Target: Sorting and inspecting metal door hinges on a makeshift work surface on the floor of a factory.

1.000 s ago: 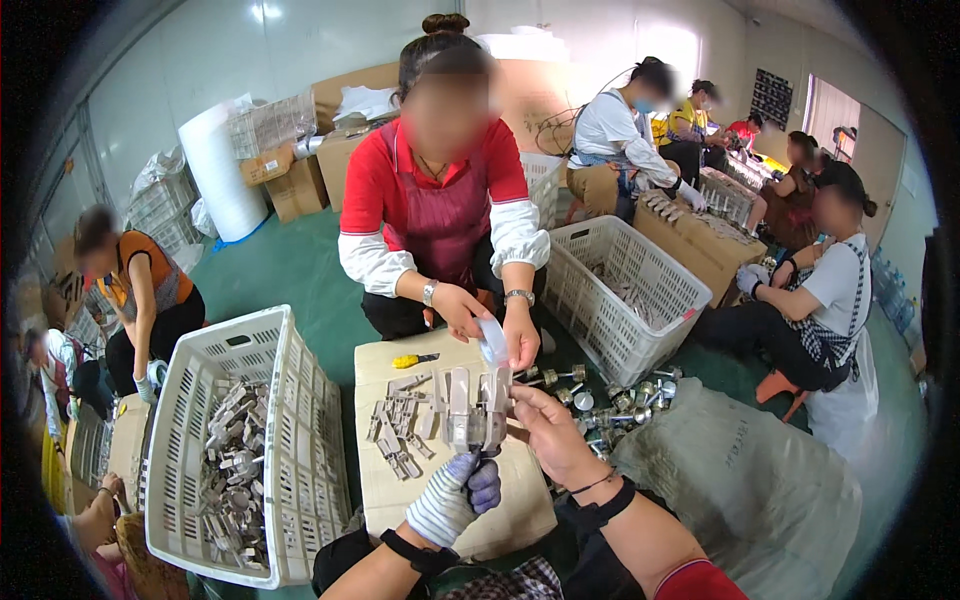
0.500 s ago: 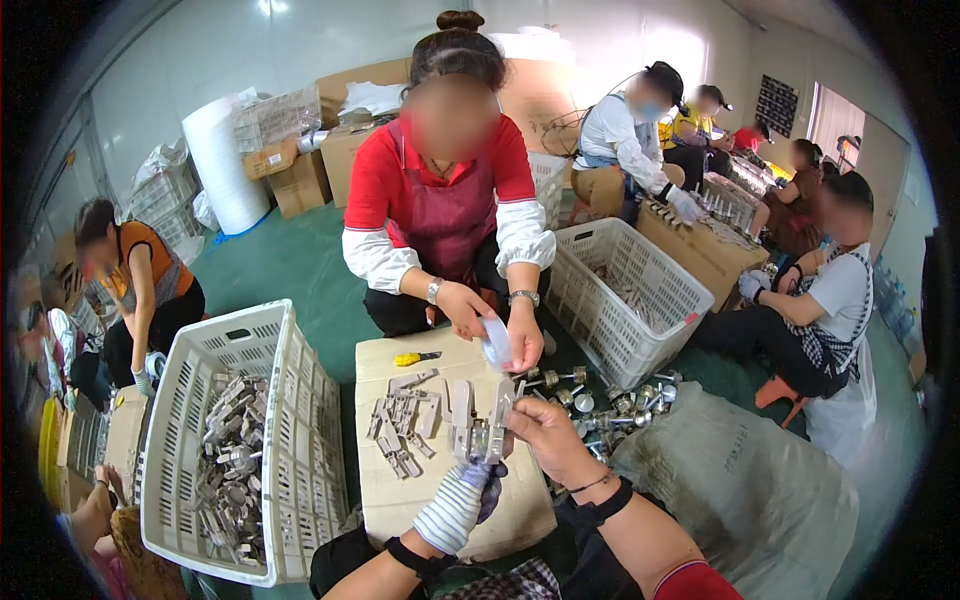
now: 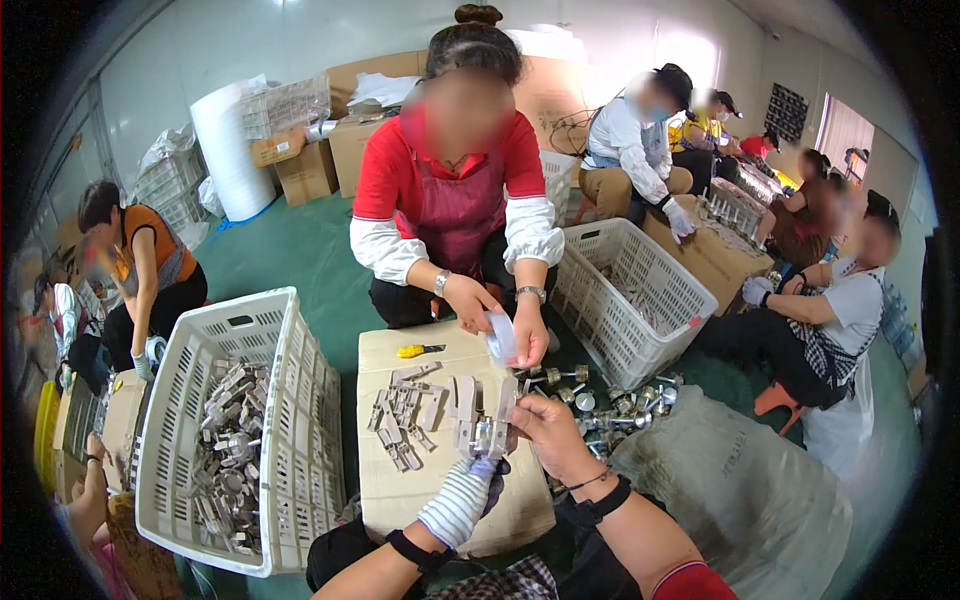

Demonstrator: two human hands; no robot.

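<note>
My left hand (image 3: 455, 505), in a white-and-grey striped glove, is closed around the lower end of a grey metal assembly (image 3: 481, 437) with flat arms pointing up. A shiny cylindrical part shows in its middle. My bare right hand (image 3: 545, 425) pinches the assembly's right-hand flat piece (image 3: 508, 400) between thumb and fingers; the fingertips partly hide it. Left of my hands, several loose grey metal pieces (image 3: 405, 410) lie on a cardboard sheet (image 3: 385, 505). Just beyond, a co-worker's hands (image 3: 500, 320) hold a roll of clear tape (image 3: 500, 338).
A yellow utility knife (image 3: 420, 351) lies on the cardboard. At left stands a white crate (image 3: 300, 420) full of metal parts; another crate (image 3: 640, 300) stands beyond at right. Several round-headed metal fittings (image 3: 625, 402) lie beside a grey sack (image 3: 735, 480). Other people sit working around.
The view has shifted slightly. The metal assembly has tilted a little between my hands, which keep hold of it. The co-worker's tape roll stays in nearly the same place.
</note>
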